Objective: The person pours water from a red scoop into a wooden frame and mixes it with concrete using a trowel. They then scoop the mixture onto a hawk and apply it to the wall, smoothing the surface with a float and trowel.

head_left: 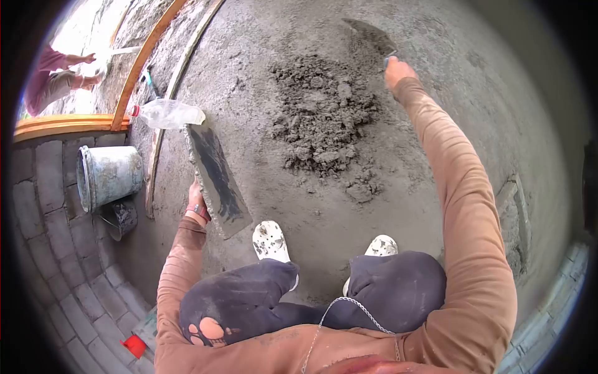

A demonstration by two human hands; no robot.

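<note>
My left hand [197, 202] grips the handle of a long flat float [217, 177], its dark face smeared with cement and tilted up off the wet screed. My right hand [396, 70] reaches far forward and holds a pointed trowel [372, 34] whose blade rests on the grey surface just beyond a heap of loose, crumbly mortar [324, 115]. I am crouching; my two white shoes [269, 240] stand on the fresh cement floor [436, 143].
A clear plastic bottle [167, 114] lies beside the float's far end. A grey bucket [109, 176] and a small dark tub [121, 217] sit on block paving at left. Wooden edging [68, 124] borders the screed. Another person [53, 81] crouches at far left.
</note>
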